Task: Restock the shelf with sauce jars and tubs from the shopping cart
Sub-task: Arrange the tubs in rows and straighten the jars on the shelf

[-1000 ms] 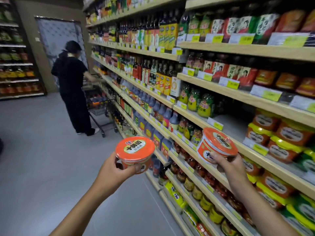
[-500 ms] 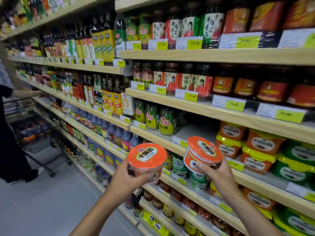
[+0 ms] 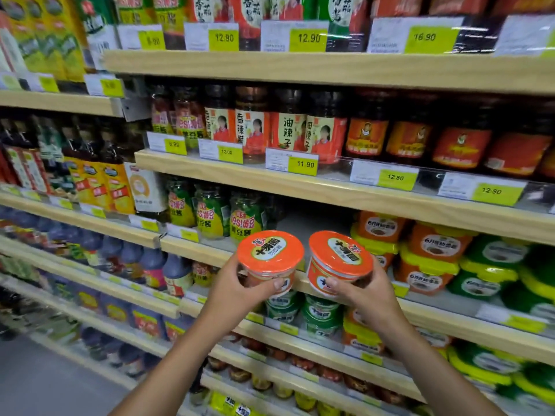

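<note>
- The left hand is gripping one orange-lidded tub, with the thumb pressing on its near wall.
- The right hand is holding a second tub, tilted, just beside the first.
- The left forearm and right forearm, both bare, are angling inward from the near edge.

The left tub is round, with an orange lid and a white label, and it stands nearly upright in the left hand. The right tub looks the same and is tilted in the right hand. Both are just before the shelf, close together.
</note>
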